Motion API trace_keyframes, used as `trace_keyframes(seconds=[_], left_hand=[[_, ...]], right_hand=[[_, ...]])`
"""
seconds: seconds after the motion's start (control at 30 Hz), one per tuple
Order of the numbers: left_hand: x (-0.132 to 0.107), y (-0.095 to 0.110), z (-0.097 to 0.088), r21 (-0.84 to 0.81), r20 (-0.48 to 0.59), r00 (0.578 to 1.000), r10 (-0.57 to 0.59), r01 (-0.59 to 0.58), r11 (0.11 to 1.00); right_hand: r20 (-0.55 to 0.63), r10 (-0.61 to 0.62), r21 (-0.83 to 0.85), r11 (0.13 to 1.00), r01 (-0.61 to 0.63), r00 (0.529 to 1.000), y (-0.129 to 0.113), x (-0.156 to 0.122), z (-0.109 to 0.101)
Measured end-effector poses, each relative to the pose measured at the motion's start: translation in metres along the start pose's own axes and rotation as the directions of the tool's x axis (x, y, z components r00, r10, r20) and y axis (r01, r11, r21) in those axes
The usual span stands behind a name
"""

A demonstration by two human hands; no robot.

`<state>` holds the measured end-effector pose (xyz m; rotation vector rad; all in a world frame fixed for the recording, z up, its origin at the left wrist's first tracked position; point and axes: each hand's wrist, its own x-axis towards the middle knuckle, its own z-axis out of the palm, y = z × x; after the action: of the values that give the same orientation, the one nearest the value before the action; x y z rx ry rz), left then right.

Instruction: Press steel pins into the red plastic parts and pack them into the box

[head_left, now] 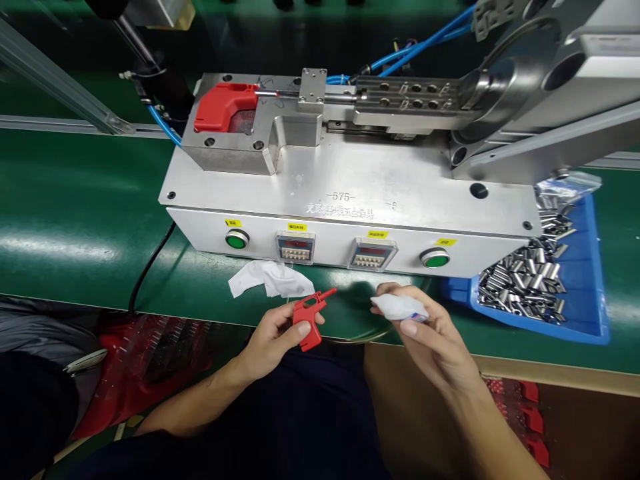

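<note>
My left hand (pixel 274 335) is closed round a small red plastic part (pixel 309 321) shaped like a little handle with a thin arm, held just off the table's front edge. My right hand (pixel 425 331) pinches a white crumpled packet or cloth (pixel 400 307) between thumb and fingers. Both hands hover in front of a metal fixture box (pixel 350 193). Another red plastic part (pixel 223 105) sits in the fixture's nest at the upper left, beside a thin pin.
A blue tray (pixel 593 280) of several small metal sleeves lies at the right. A white crumpled cloth (pixel 270 279) lies under the fixture's front panel with green buttons (pixel 237 239) and two timers. Blue air hoses (pixel 425 43) run behind. Red parts in bags sit below the table.
</note>
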<state>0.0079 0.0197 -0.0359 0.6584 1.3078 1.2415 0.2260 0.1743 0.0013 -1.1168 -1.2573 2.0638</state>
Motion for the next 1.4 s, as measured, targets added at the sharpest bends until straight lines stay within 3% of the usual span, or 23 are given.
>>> trace_keyframes(seconds=[0.17,0.33,0.4,0.47,0.6,0.73,0.8,0.87,0.93,1.0,1.07,1.27,1.4], left_hand=[[-0.001,-0.006,-0.004,0.013,-0.020,0.999,-0.025,0.026,1.000],[-0.010,-0.024,-0.016,0.075,-0.081,0.995,-0.064,0.070,0.995],[-0.009,-0.032,-0.024,0.105,-0.101,0.991,-0.086,0.097,0.990],[-0.005,-0.035,-0.031,0.131,-0.113,0.988,-0.107,0.122,0.984],[0.004,-0.029,-0.031,0.199,-0.094,0.990,-0.106,0.123,0.972],[0.007,-0.020,-0.024,0.290,-0.070,0.996,-0.058,0.076,0.954],[0.008,-0.018,-0.023,0.298,-0.054,0.998,-0.045,0.059,0.953],[0.008,-0.019,-0.023,0.289,-0.031,0.999,-0.039,0.046,0.956],[0.008,-0.019,-0.023,0.272,-0.018,0.999,-0.029,0.032,0.962],[0.008,-0.020,-0.023,0.254,-0.018,1.000,-0.016,0.021,0.967],[0.007,-0.021,-0.023,0.245,-0.025,1.000,0.003,0.003,0.970],[0.012,-0.031,-0.031,0.207,0.048,0.999,0.011,-0.021,0.978],[0.012,-0.032,-0.031,0.164,0.041,0.999,0.014,-0.021,0.986]], right_hand=[[0.079,0.009,-0.110,0.994,0.000,0.997,0.006,0.000,0.005],[0.126,-0.139,-0.278,0.945,0.170,0.982,0.014,-0.005,0.009],[0.142,-0.220,-0.458,0.850,0.261,0.965,0.023,-0.004,0.006],[0.172,-0.286,-0.634,0.701,0.328,0.943,0.033,-0.002,0.002],[0.236,-0.288,-0.779,0.514,0.358,0.928,0.039,0.000,-0.002],[0.378,-0.216,-0.820,0.373,0.434,0.900,0.008,-0.015,-0.013],[0.377,-0.250,-0.822,0.354,0.446,0.892,-0.017,-0.027,-0.027],[0.241,-0.337,-0.869,0.343,0.357,0.910,-0.044,-0.035,-0.045],[-0.004,-0.371,-0.956,0.275,0.105,0.929,-0.067,-0.032,-0.064],[-0.220,-0.333,-0.972,0.153,-0.178,0.917,-0.083,-0.019,-0.081],[-0.328,-0.262,-0.944,0.040,-0.329,0.908,-0.090,0.002,-0.093],[-0.426,-0.192,-0.882,-0.132,-0.453,0.884,-0.079,0.043,-0.101],[-0.437,-0.144,-0.877,-0.150,-0.456,0.888,-0.079,0.047,-0.108]])
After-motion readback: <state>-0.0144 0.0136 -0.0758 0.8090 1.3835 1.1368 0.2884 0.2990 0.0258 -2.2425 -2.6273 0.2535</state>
